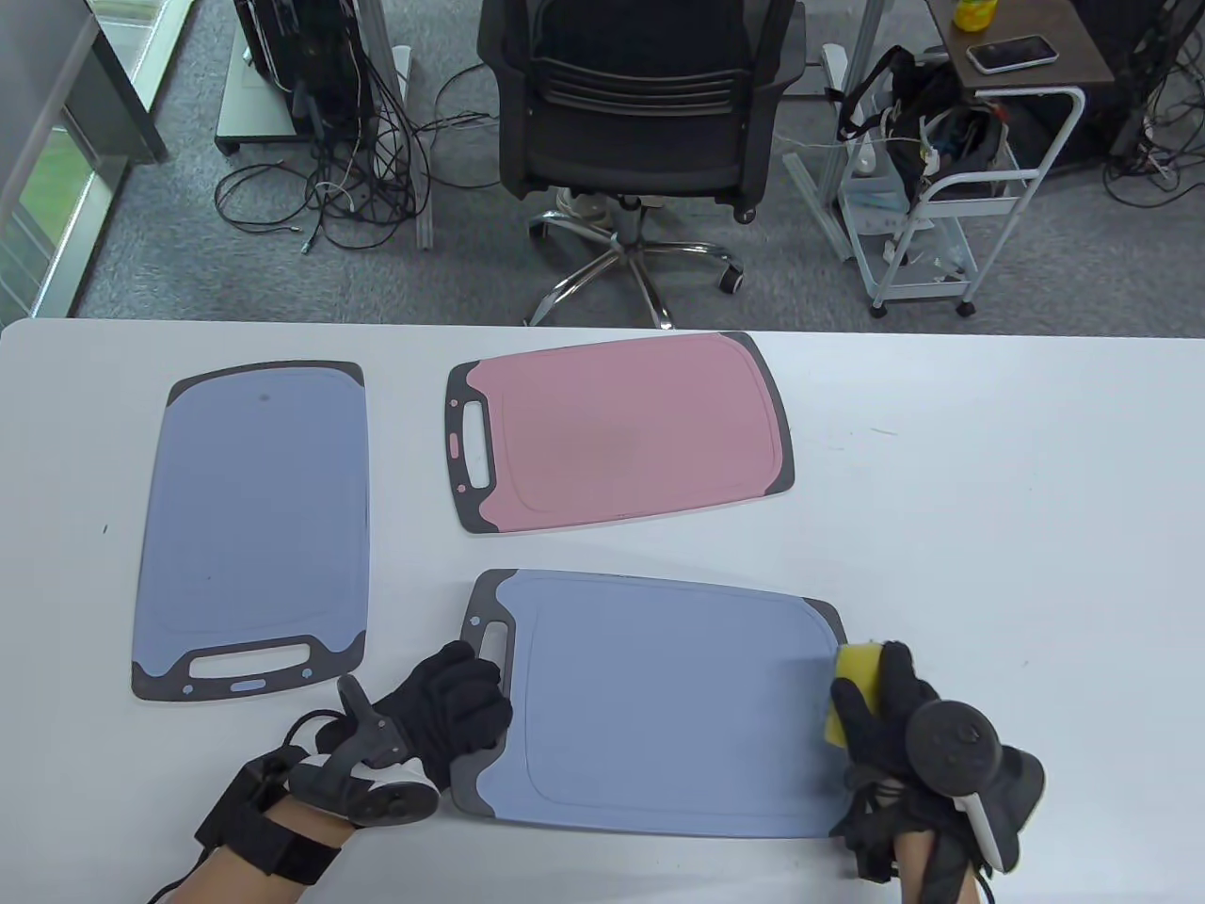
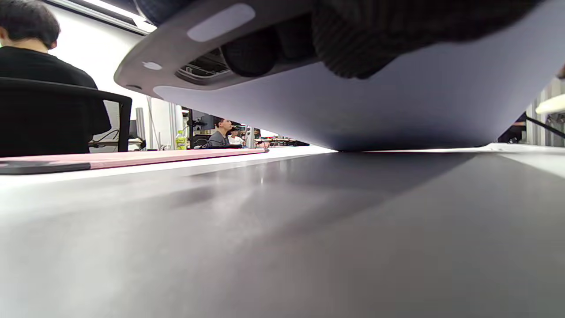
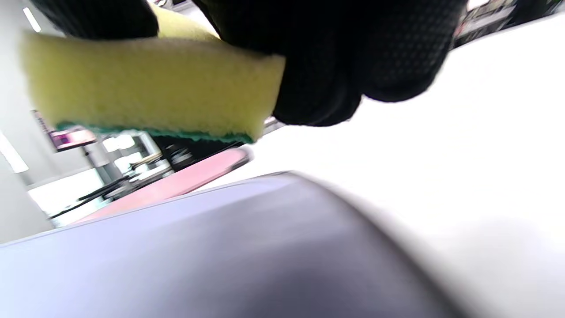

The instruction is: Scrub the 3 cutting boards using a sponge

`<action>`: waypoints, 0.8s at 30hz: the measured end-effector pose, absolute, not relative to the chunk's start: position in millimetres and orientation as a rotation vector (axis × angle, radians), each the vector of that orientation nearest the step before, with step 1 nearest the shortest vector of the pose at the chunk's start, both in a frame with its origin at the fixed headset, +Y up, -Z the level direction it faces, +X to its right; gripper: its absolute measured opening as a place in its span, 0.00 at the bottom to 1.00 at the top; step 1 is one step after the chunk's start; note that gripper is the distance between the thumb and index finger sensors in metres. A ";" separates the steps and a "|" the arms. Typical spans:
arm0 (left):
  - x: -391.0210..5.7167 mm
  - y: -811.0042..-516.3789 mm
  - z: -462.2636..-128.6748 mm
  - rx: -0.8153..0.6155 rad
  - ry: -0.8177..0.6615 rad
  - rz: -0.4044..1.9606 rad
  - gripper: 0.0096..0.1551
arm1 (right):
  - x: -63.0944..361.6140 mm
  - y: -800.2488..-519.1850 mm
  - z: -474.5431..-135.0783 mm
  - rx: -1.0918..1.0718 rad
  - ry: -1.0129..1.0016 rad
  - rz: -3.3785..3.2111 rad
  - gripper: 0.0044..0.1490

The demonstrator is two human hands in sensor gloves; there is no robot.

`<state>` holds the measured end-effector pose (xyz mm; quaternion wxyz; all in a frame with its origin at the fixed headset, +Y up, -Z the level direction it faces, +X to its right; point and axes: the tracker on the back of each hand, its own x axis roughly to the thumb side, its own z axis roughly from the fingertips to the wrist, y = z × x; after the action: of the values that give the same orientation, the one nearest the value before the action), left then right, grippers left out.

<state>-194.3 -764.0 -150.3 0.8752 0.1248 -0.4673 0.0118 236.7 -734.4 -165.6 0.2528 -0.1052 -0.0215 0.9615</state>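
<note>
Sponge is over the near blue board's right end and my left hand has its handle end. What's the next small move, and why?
Probably lower the sponge onto the near blue board and stroke leftward. The right wrist view shows its green face just above the board, not touching. The right hand grips the sponge, and the left hand grips the handle end, lifted off the table, so settle it first.

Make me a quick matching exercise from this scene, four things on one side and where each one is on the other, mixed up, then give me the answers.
Things:
1. pink board
2. sponge
3. left hand
4. far-left blue board

Places:
A. in the right hand
B. alone, handle toward the person
C. behind the near blue board
D. on the near board's handle end

Pairs: 1-C, 2-A, 3-D, 4-B
</note>
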 end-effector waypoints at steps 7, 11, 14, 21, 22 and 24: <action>-194.2 -765.1 -151.4 0.224 -0.989 0.046 0.25 | 92.4 -715.5 -228.1 0.005 0.014 2.699 0.50; -191.7 -765.6 -150.8 0.212 -0.986 0.020 0.26 | 4.9 -713.3 -237.2 0.215 -0.024 2.921 0.48; -189.9 -765.8 -149.3 0.211 -0.988 -0.003 0.26 | -21.8 -722.2 -239.1 0.289 0.025 2.987 0.47; -190.5 -766.0 -152.3 0.193 -0.979 0.014 0.26 | 78.9 -746.4 -254.2 -0.140 0.182 3.136 0.46; -190.5 -766.2 -152.6 0.190 -0.978 0.016 0.26 | 105.2 -749.7 -255.1 -0.244 0.199 3.148 0.46; -189.9 -765.9 -151.4 0.193 -0.977 0.008 0.26 | 168.4 -758.5 -252.8 -0.527 0.252 3.122 0.46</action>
<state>-189.9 -765.9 -151.4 0.8785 0.0927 -0.4687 0.0039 168.4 -758.5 -252.8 -0.0172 -0.1659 0.0792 0.9828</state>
